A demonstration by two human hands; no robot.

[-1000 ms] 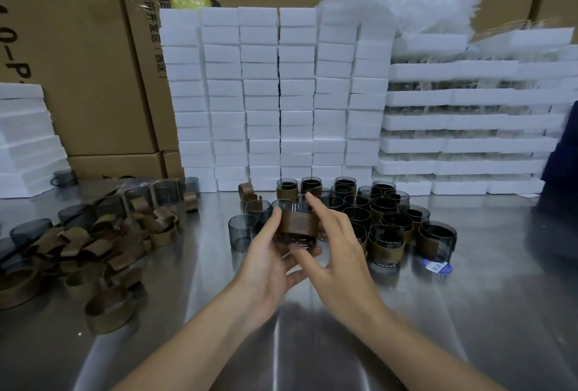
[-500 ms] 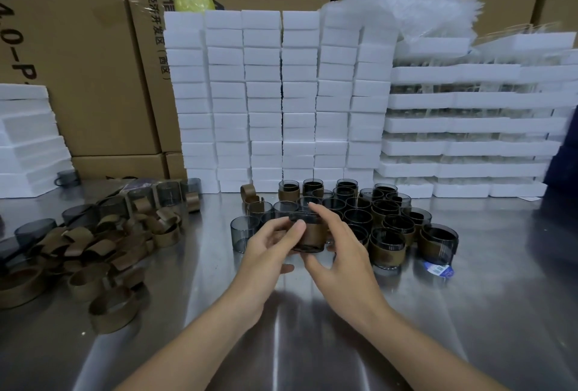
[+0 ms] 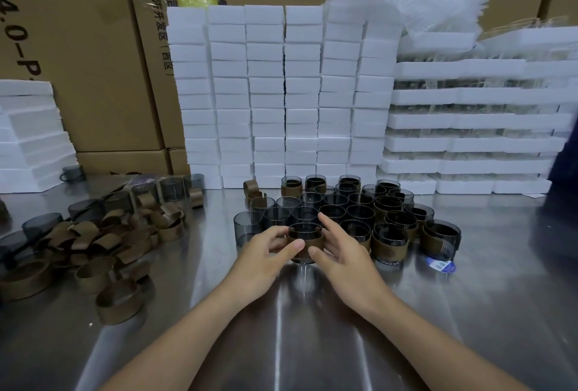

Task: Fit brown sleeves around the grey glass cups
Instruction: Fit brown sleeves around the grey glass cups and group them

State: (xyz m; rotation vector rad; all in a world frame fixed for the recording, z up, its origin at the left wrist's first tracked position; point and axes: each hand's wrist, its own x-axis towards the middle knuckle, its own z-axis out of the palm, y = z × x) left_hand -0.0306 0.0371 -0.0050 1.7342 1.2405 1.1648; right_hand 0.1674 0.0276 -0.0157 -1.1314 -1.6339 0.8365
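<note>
My left hand (image 3: pixel 266 254) and right hand (image 3: pixel 342 253) curl round one grey glass cup (image 3: pixel 305 229) from either side, both thumbs pressed on the brown sleeve (image 3: pixel 309 243) that wraps its lower part. The cup sits upright, low at the steel desk (image 3: pixel 312 343), right in front of a cluster of cups (image 3: pixel 359 212), some already sleeved. Loose sleeves (image 3: pixel 103 243) lie heaped to my left, and white foam blocks (image 3: pixel 281 93) are stacked behind

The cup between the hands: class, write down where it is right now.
Head view, centre: the cup is held between the left hand and right hand, just in front of the cluster of cups.
</note>
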